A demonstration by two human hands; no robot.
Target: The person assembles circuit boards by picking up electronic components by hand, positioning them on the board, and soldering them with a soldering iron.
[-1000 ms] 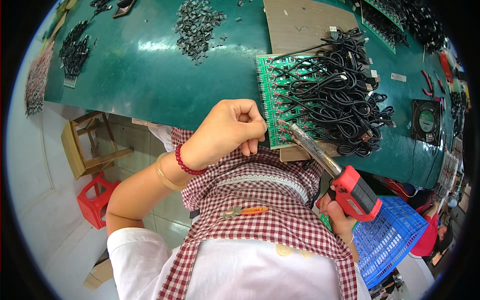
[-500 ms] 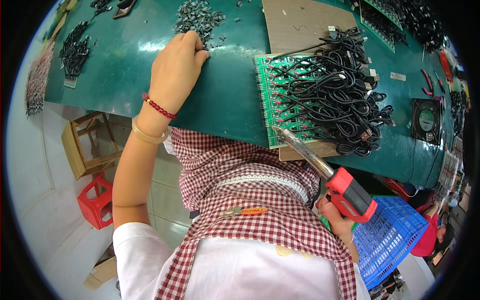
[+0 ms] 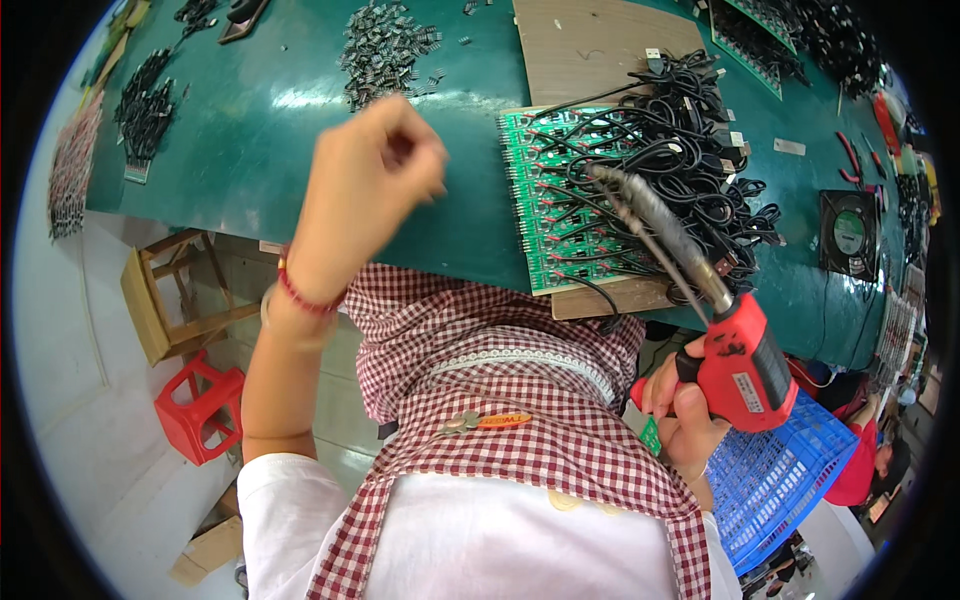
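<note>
My right hand (image 3: 684, 408) is wrapped round the grip of a red soldering gun (image 3: 745, 365). Its long metal barrel slants up and left over a green circuit board panel (image 3: 535, 215), the tip above the black cables, apart from my left hand. Rows of small components and red wire ends cover the panel, and bundled black USB cables (image 3: 690, 190) lie across its right part. My left hand (image 3: 375, 185), somewhat blurred, is raised over the green table with fingers curled in a pinch; whatever they hold is too small to make out. Beyond it lies a heap of small black metal-pinned parts (image 3: 385, 50).
A brown board (image 3: 610, 45) lies under the panel on the green table (image 3: 240, 130). More cable bundles (image 3: 145, 110) sit at the left. A small black fan (image 3: 850, 235) and red-handled pliers (image 3: 848, 157) are at the right. A blue crate (image 3: 775, 470) and red stool (image 3: 200, 410) stand below.
My left hand has come away from the heap, toward me and slightly right. The soldering gun has risen and shifted right, its tip moving from the panel's near edge to over the cables.
</note>
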